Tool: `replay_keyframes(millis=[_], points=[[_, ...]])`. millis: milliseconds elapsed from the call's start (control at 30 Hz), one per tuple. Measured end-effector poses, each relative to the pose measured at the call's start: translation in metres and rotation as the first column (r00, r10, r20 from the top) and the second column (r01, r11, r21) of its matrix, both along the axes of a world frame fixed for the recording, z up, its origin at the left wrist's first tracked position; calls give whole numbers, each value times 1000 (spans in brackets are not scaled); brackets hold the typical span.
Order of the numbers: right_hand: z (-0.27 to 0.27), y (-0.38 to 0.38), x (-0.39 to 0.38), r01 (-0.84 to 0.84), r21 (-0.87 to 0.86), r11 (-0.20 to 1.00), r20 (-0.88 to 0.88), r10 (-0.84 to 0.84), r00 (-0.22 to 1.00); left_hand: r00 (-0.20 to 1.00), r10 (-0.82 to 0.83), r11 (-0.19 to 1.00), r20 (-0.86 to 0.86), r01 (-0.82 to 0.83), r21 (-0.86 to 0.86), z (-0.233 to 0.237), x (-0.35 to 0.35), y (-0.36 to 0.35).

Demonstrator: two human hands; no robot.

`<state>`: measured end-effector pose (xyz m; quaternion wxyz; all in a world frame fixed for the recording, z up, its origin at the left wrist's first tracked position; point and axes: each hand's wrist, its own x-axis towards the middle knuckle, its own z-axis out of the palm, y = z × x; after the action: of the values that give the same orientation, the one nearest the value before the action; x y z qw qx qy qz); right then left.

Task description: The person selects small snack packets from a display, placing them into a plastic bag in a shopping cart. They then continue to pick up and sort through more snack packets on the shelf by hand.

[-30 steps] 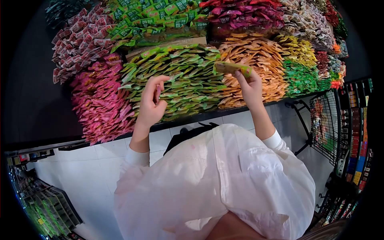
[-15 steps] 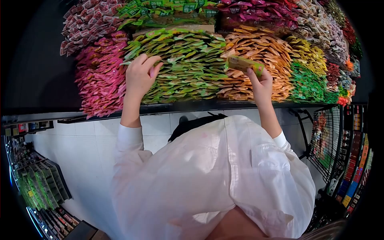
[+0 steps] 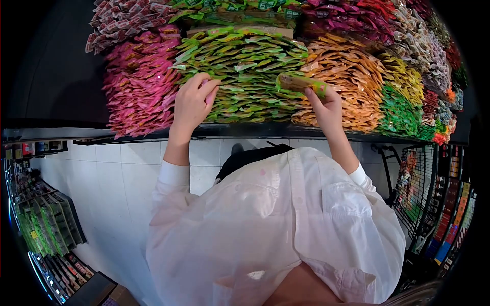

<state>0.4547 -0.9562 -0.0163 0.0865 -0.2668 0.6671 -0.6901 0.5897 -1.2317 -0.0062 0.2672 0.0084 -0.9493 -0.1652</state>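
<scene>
In the head view, my right hand point(image 3: 328, 108) pinches a small green-and-brown snack packet point(image 3: 300, 84) between thumb and fingers. The packet is held flat above the border of the green and orange packet piles. My left hand point(image 3: 193, 104) hovers over the left side of the green packet pile point(image 3: 250, 76), close to the pink packet pile point(image 3: 140, 84). Its fingers are loosely curled, with a gap between thumb and forefinger, and nothing shows in them. Beneath and beyond my right hand spreads the orange packet pile point(image 3: 352, 81).
More packet piles stand behind and to the right, including a yellow pile point(image 3: 400, 74) and a dark green pile point(image 3: 400, 109). The display's black front edge point(image 3: 245, 131) runs before me. A wire shopping cart point(image 3: 414, 178) stands at right, and a shelf rack point(image 3: 48, 222) at lower left.
The packet in my right hand has moved left toward the green pile. My left hand has shifted slightly right over that pile. The whole view has shifted a little too.
</scene>
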Motion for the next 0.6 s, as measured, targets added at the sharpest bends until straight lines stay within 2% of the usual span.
replay_keyframes(millis=[33, 67, 100, 133, 167, 200, 267, 333, 400, 467, 533, 600], points=[[0, -3, 2, -4, 10, 1000, -4, 4, 1000, 1000, -3, 1000, 0, 3, 4, 2, -3, -3], [2, -8, 6, -1, 15, 1000, -5, 1, 1000, 999, -36, 997, 16, 37, -73, 4, -8, -7], [6, -13, 9, -14, 33, 999, -62, 16, 998, 997, -67, 986, 34, 71, -151, 6, -12, -11], [8, -17, 11, -25, 51, 998, -121, 31, 992, 997, -68, 986, 29, 72, -149, 8, -17, -14], [4, -20, 12, -6, 116, 993, -205, 30, 978, 991, -136, 973, 18, 137, -187, 10, -23, -16], [6, -23, 15, -3, 117, 993, -209, 28, 978, 979, -204, 954, 9, 201, -224, 12, -28, -19], [12, -33, 22, -17, 161, 987, -329, 70, 942, 971, -240, 942, 15, 236, -240, 15, -36, -26], [15, -40, 27, -25, 171, 985, -358, 86, 930, 953, -287, 914, 92, 301, -272, 22, -41, -30], [18, -46, 35, 0, 224, 975, -378, 87, 922, 941, -333, 897, 62, 337, -288, 17, -48, -36], [20, -51, 39, 22, 253, 967, -406, 85, 910, 933, -344, 875, 106, 359, -326, 17, -52, -38], [23, -59, 45, 83, 265, 961, -502, 65, 862, 926, -367, 865, 93, 376, -331, 18, -55, -40], [23, -64, 49, 101, 287, 953, -524, 67, 849, 887, -460, 830, 27, 441, -343, 16, -62, -44]])
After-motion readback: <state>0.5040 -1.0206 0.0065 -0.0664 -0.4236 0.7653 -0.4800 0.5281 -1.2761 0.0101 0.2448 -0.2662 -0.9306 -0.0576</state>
